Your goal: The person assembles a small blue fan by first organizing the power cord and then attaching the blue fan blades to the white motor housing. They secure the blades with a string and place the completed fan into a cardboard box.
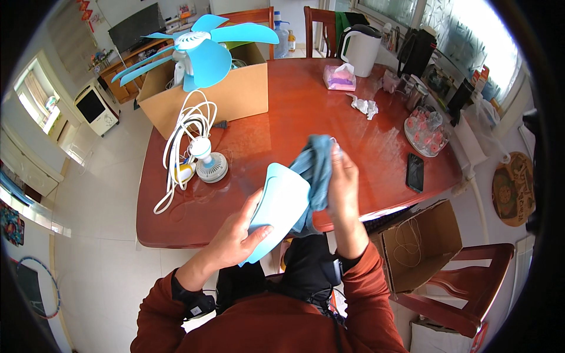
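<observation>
My left hand grips a light blue fan blade by its lower left edge, thumb on the face. A dark blue-grey cloth is bunched in my right hand, against the blade's right side. The blade is tilted above the near edge of the table. To the left on the table stands a small white fan motor with a coiled white cord. Behind it, several assembled blue fan blades stick out of a cardboard box.
On the red-brown table are a tissue pack, a crumpled tissue, a white kettle, a plate of wrapped items and a black phone. At right, a cardboard box stands by a wooden chair.
</observation>
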The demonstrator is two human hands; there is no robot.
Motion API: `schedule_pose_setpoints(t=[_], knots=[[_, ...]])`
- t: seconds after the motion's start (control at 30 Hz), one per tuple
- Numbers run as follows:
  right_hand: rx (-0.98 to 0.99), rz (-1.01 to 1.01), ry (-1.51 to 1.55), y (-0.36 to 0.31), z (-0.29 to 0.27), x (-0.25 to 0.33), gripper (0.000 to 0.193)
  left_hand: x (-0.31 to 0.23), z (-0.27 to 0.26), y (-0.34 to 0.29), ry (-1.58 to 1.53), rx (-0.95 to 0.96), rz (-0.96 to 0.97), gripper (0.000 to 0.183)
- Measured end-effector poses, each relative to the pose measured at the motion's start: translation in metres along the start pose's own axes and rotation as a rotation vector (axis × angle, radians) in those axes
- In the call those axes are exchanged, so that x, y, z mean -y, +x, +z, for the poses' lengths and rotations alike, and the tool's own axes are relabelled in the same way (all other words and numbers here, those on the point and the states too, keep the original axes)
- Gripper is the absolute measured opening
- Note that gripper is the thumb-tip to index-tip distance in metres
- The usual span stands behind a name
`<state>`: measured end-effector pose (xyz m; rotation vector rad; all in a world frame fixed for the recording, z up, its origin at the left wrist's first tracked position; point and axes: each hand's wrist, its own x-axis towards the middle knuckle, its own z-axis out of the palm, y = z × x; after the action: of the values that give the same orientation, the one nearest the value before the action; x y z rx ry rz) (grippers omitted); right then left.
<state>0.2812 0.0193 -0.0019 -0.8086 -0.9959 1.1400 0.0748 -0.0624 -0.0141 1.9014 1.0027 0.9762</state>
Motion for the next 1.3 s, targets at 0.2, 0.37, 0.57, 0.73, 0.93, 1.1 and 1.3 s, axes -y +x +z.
schedule_pose_setpoints(t=[0.2, 0.37, 0.57, 0.73, 0.93, 1.1, 1.3], knots=[[0.333, -0.253, -0.393, -0.021, 0.007, 0.012, 0.034, 0.005, 0.000, 0.006, -0.197, -0.028, 0.000, 0.066], [0.087, -0.130, -0.439, -0.005, 0.009, -0.002, 0.033, 0.007, -0.001, 0.022, -0.185, 0.007, 0.006, 0.060], [-0.312, -0.194, -0.385, 0.055, -0.070, 0.031, 0.034, 0.015, -0.012, 0.023, -0.459, -0.080, -0.243, 0.043], [-0.254, -0.326, -0.843, 0.089, -0.147, 0.028, 0.031, 0.025, -0.004, 0.032, -0.762, -0.240, -0.375, 0.037], [-0.066, -0.390, -1.330, 0.048, -0.124, 0.000, 0.045, 0.035, 0.007, 0.040, -0.659, -0.332, -0.418, 0.035], [0.440, -0.072, -0.733, -0.026, -0.029, -0.024, 0.040, 0.037, 0.021, 0.044, -0.632, -0.308, -0.455, 0.037], [0.349, 0.438, -0.337, -0.024, -0.008, -0.023, 0.036, 0.037, 0.023, 0.037, -0.768, -0.276, -0.347, 0.037]])
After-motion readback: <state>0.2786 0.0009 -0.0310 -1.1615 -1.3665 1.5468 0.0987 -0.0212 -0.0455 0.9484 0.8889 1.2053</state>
